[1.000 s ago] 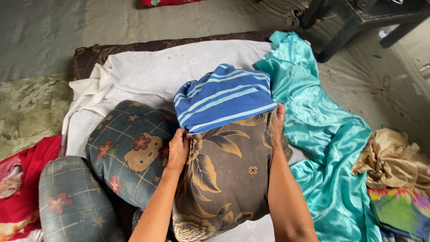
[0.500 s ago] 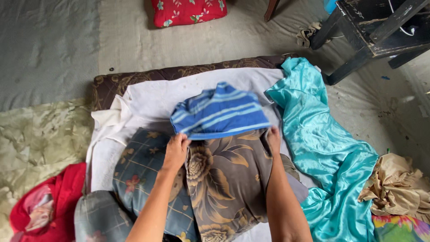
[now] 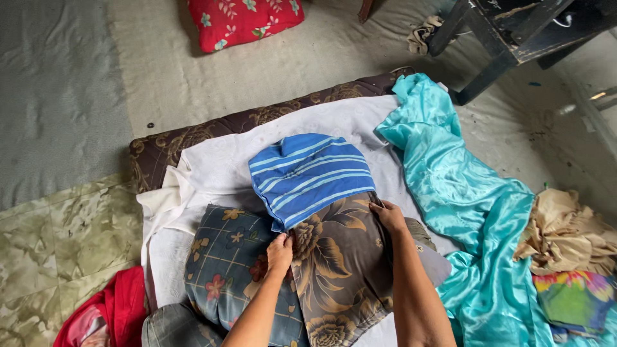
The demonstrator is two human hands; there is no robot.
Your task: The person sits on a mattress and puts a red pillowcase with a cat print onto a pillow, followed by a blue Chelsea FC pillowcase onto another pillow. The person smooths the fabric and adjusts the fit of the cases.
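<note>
Brown floral pillow (image 3: 344,270) lies on the white-sheeted mattress (image 3: 218,154), long axis running near to far and leaning left at the far end, where a blue striped pillowcase (image 3: 308,177) covers it. Left hand (image 3: 280,247) and right hand (image 3: 387,215) each pinch the case's open hem. A checked pillow (image 3: 225,270) touches its left side; turquoise satin cloth (image 3: 469,205) crowds the right, bare sheet beyond.

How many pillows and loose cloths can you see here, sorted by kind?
Pillows: 4 – brown floral pillow held by left hand and right hand, grey-blue checked pillow, second checked pillow, red floral pillow.
Pillowcases: 1 – blue striped pillowcase.
Loose cloths: 4 – turquoise satin, tan, rainbow, red.
Total: 9
</note>
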